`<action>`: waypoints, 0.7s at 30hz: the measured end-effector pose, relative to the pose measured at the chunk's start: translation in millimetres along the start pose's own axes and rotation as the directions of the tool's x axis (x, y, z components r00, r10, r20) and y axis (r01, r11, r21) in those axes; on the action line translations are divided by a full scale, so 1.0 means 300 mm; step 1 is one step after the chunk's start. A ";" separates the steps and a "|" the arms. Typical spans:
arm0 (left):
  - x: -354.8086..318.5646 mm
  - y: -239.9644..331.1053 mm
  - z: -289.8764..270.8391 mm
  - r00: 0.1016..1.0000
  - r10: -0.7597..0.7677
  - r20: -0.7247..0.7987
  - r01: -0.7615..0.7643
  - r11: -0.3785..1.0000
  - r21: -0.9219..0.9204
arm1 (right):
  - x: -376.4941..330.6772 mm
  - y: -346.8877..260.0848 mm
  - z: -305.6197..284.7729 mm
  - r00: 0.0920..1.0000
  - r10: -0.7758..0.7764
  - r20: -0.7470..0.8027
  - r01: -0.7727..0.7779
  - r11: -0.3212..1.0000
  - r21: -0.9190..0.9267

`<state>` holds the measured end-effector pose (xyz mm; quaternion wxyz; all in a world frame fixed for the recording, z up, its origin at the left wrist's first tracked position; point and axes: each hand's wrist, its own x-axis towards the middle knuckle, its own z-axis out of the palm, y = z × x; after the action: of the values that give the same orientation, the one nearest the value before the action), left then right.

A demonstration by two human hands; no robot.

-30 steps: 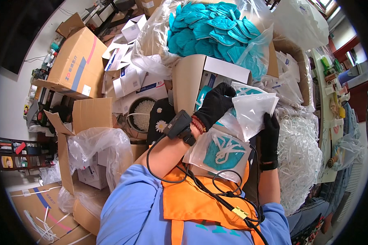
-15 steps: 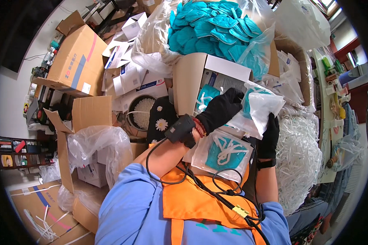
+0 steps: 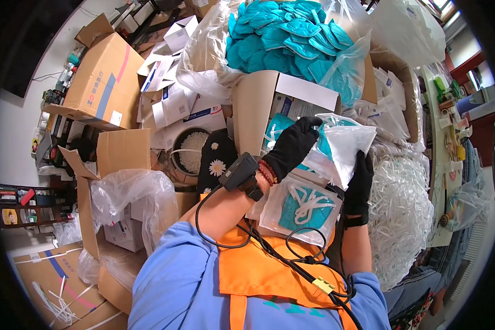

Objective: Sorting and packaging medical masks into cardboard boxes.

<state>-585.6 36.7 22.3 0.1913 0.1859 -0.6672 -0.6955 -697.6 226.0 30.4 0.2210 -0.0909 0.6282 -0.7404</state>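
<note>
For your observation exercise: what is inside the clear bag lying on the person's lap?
The clear bag holds a teal face mask with white straps. The left hand and wrist cover its top corner, hiding anything there.

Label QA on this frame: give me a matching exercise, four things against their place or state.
Things:
1. left hand
2. right hand
3. bagged teal mask
4. big bag of teal masks

Places or states:
A. heaped behind the open carton
B. lying on the lap
C. gloved, on the upper edge of the clear pouch
D. gloved, gripping the pouch's lower right edge

Pairs: 1-C, 2-D, 3-B, 4-A
</note>
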 end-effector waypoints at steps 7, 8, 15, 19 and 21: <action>0.019 -0.059 0.005 0.997 0.028 0.076 -0.020 0.995 -0.098 | 0.038 0.060 -0.054 0.999 0.036 0.011 -0.037 0.995 0.097; 0.018 -0.064 0.002 0.991 0.047 0.124 -0.042 0.998 -0.044 | 0.044 0.070 -0.068 0.998 0.054 0.035 -0.058 0.991 0.124; -0.044 -0.010 -0.001 0.960 0.154 0.233 -0.237 0.891 0.387 | 0.081 0.143 -0.115 0.996 -0.089 -0.028 0.091 0.994 0.063; -0.042 0.033 0.015 0.998 0.040 -0.038 -0.030 0.973 0.230 | 0.086 0.131 -0.111 0.990 -0.138 0.000 0.138 0.990 -0.035; -0.043 0.037 0.016 0.993 0.051 -0.111 -0.038 0.993 0.113 | 0.087 0.142 -0.106 0.987 -0.163 0.013 0.163 0.979 -0.119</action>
<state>-577.0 47.1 33.5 0.2339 0.2206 -0.6966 -0.6414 -724.6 238.0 -20.8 0.1548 -0.1561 0.6615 -0.7170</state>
